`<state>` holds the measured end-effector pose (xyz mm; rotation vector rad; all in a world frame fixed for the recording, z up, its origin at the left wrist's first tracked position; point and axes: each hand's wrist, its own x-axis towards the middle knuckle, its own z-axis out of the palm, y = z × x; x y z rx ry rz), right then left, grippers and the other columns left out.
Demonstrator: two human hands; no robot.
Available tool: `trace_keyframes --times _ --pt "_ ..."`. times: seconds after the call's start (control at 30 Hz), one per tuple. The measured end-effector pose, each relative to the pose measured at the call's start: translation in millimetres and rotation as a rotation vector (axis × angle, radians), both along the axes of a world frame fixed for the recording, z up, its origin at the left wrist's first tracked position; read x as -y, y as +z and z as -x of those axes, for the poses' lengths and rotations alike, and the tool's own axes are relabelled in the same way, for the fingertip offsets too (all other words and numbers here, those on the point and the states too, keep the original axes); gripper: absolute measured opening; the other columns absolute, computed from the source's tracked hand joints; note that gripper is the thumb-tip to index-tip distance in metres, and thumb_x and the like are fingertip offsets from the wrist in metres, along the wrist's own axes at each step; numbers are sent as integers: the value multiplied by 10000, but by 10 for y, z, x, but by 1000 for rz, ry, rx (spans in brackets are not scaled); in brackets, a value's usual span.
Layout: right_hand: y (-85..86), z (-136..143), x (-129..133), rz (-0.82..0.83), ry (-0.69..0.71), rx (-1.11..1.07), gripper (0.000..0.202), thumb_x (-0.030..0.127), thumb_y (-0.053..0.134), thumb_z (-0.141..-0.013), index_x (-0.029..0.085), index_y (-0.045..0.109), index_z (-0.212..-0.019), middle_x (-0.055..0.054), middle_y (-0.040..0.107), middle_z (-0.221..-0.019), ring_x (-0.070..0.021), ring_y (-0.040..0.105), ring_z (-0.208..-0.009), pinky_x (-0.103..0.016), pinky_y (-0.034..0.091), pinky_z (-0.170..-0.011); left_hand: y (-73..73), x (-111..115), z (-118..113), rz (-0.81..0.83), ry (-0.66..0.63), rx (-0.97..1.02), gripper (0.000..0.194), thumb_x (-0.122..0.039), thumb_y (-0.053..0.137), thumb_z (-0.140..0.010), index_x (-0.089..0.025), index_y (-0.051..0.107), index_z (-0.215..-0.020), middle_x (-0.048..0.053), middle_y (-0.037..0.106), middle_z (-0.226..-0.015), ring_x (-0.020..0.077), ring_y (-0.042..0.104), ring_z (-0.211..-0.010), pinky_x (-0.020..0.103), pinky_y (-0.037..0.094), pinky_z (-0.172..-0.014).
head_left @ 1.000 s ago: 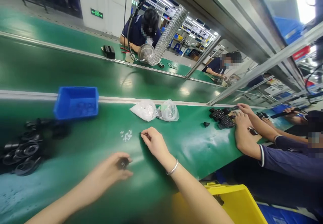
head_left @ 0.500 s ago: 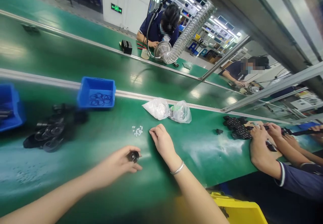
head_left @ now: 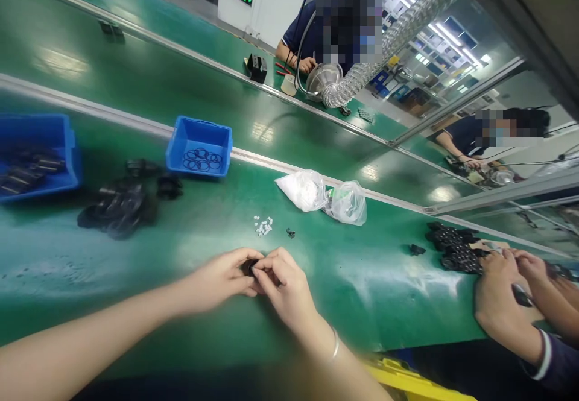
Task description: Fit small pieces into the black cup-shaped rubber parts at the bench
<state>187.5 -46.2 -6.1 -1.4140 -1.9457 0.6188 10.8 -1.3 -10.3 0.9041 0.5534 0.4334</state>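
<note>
My left hand (head_left: 221, 277) is closed round a small round black part (head_left: 249, 266), held just above the green bench. My right hand (head_left: 284, 280) meets it there, thumb and forefinger pinched together at the part's edge. Whatever those fingertips hold is too small or hidden to make out. Beyond the hands lies a little scatter of small white pieces (head_left: 264, 227). Beside it, to the right, is a smaller cluster of tiny black pieces (head_left: 291, 233).
Blue bins (head_left: 199, 142) (head_left: 67, 148) stand along the left, with blurred black parts (head_left: 120, 208) before them. Clear plastic bags (head_left: 302, 190) lie behind the small pieces. A co-worker's hands (head_left: 502, 274) work by piled black parts (head_left: 452, 247) at right. A yellow bin (head_left: 407, 380) is below the edge.
My right hand has left the spot by the small black pieces and come down to the part in my left hand. The hands, apart before, now touch. The view has shifted too.
</note>
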Motion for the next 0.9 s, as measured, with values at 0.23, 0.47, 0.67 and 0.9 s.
trace_keyframes --times 0.23,0.47,0.67,0.9 --pt "11 -39 74 -36 74 85 163 153 515 -926 197 613 -1048 -52 566 -895 -145 587 -796 -263 511 -672 -38 0 20 -15 3 -52 357 -231 607 -822 -160 524 -1161 59 630 -983 234 658 -951 455 490 -931" --pt "-80 -65 208 -104 128 242 373 112 468 -924 190 512 -1287 -94 563 -963 -183 588 -833 -292 529 -664 -41 -5 26 16 22 -56 355 -233 607 -809 -161 517 -1145 79 629 -1049 239 626 -1015 435 492 -927" --pt "-107 -72 258 -43 141 180 479 98 457 -914 206 429 -1380 -102 540 -999 -194 575 -870 -321 541 -715 2 -20 20 53 20 -40 332 -210 600 -811 -157 512 -1127 70 612 -1050 217 611 -1006 423 486 -931" --pt "-171 -66 264 -113 149 183 520 72 473 -887 185 415 -1391 -107 547 -982 -203 581 -896 -326 552 -733 -1 -21 32 29 1 -47 311 -200 583 -827 -163 512 -1128 80 609 -1106 224 595 -1047 419 467 -948"
